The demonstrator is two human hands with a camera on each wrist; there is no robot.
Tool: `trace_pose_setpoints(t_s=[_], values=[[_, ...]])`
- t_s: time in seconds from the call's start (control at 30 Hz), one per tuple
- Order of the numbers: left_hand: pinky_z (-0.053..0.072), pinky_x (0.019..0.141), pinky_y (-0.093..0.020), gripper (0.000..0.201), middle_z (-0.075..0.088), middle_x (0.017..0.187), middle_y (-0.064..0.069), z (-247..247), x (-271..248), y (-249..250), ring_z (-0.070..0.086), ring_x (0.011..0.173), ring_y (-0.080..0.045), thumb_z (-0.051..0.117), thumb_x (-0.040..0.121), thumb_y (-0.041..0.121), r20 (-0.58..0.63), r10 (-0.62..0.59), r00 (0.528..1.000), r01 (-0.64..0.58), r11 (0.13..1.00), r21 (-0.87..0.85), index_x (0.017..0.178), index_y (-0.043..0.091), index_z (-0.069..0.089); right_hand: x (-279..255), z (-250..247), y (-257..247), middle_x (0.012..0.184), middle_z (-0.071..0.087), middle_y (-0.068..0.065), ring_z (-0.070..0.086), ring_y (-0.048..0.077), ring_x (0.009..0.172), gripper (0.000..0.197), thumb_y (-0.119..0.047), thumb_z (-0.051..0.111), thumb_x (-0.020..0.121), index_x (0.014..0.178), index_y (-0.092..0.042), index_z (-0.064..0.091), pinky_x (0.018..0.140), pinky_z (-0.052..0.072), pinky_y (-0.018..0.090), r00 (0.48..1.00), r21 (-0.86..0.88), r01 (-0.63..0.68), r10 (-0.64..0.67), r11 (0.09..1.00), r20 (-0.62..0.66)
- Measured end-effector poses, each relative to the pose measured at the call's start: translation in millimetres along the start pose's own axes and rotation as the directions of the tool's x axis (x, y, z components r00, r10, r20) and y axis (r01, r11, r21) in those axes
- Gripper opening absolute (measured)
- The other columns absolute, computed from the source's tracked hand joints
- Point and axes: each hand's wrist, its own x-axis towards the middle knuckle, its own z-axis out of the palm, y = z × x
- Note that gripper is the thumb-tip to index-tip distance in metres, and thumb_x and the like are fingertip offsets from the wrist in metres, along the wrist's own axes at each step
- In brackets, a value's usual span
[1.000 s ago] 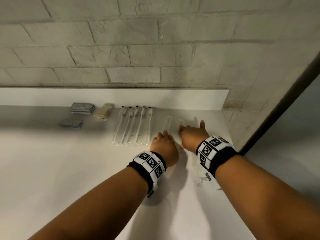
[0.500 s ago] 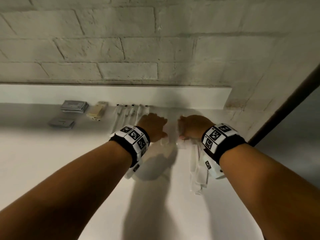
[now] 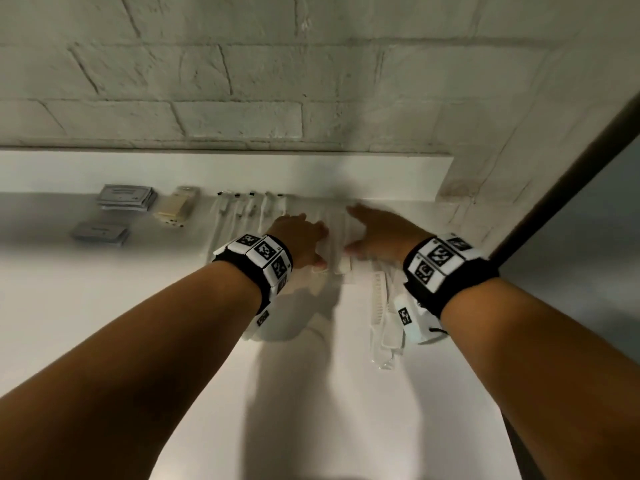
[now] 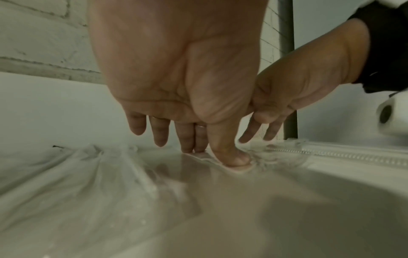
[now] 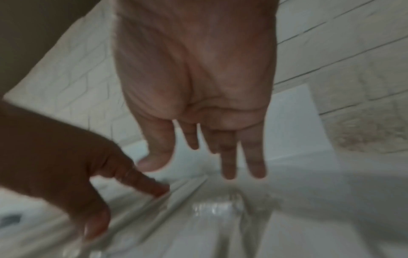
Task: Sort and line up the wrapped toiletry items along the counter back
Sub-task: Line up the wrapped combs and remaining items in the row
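Both hands [image 3: 301, 237] [image 3: 381, 233] flat over blurred, perhaps comb-filled, clear wrappers [image 3: 334, 237].

Both arms reaching forward, left hand [image 3: 300, 237] and right hand [image 3: 382, 233] side by side, fingers extended downward

My wristbands [image 3: 258, 252] are black with white panels carrying black square codes. The counter [image 3: 104, 306] is plain white, the brick wall [image 3: 242, 81] off-white. The packets [image 3: 126, 197] are grey, the small box [image 3: 176, 214] cream, the comb [image 3: 378, 299] white.
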Motion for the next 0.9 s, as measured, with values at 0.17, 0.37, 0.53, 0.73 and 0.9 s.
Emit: trace_pose_setpoints(t_s=[0.17, 0.37, 0.53, 0.73, 0.9], values=[[0.022, 0.114, -0.042, 0.080, 0.033, 0.153, -0.008, -1.0, -6.8, 21.2, 0.023, 0.145, -0.028, 0.058, 0.086, 0.054, 0.009, 0.047, 0.999, -0.047, 0.998, 0.028, 0.151, 0.022, 0.025, -58.8, -6.3, 24.6, 0.114, 0.058, 0.011, 0.060, 0.025, 0.091, 0.075, -0.047, 0.074, 0.074, 0.130, -0.007, 0.044, 0.072, 0.049, 0.029, 0.938, -0.088, -0.337, 0.343, 0.937, 0.053], [0.028, 0.110, -0.041, 0.071, 0.046, 0.143, -0.008, -6.8, -6.7, 12.9, 0.036, 0.137, -0.029, 0.062, 0.085, 0.051, 0.020, 0.007, 1.000, -0.008, 0.998, 0.060, 0.145, 0.023, 0.037, -73.1, 41.1, 1.0, 0.089, 0.058, 0.012, 0.059, 0.025, 0.057, 0.065, -0.011, 0.078, 0.076, 0.123, -0.012, 0.035, 0.063, 0.058, 0.040, 0.895, 0.131, -0.400, 0.356, 0.907, 0.268], [0.030, 0.109, -0.042, 0.068, 0.054, 0.136, -0.006, -4.0, -6.1, 14.2, 0.038, 0.135, -0.027, 0.064, 0.083, 0.050, 0.017, 0.012, 1.000, -0.013, 0.998, 0.055, 0.140, 0.022, 0.042, -76.4, 31.3, 3.6, 0.082, 0.058, 0.012, 0.053, 0.021, 0.045, 0.045, -0.003, 0.067, 0.085, 0.123, -0.017, 0.047, 0.052, 0.054, 0.034, 0.901, 0.290, -0.379, 0.279, 0.879, 0.333], [0.030, 0.107, -0.043, 0.067, 0.054, 0.135, -0.008, -4.8, -5.6, 14.4, 0.039, 0.134, -0.028, 0.065, 0.083, 0.049, 0.019, 0.007, 1.000, -0.008, 0.998, 0.063, 0.139, 0.021, 0.043, -29.8, -13.7, 15.7, 0.084, 0.061, 0.008, 0.061, 0.020, 0.056, 0.049, -0.015, 0.065, 0.089, 0.134, -0.020, 0.047, 0.059, 0.058, 0.031, 0.949, 0.389, -0.275, 0.313, 0.879, -0.037], [0.025, 0.111, -0.044, 0.069, 0.051, 0.139, -0.007, -3.0, -0.3, 13.2, 0.030, 0.141, -0.027, 0.065, 0.081, 0.049, 0.016, 0.014, 1.000, -0.016, 0.997, 0.073, 0.139, 0.019, 0.042, -7.1, -1.4, 32.7, 0.142, 0.045, 0.007, 0.046, 0.029, 0.128, 0.064, -0.047, 0.061, 0.086, 0.142, -0.024, 0.042, 0.105, 0.040, 0.042, 0.937, 0.040, -0.282, 0.284, 0.959, -0.204]])
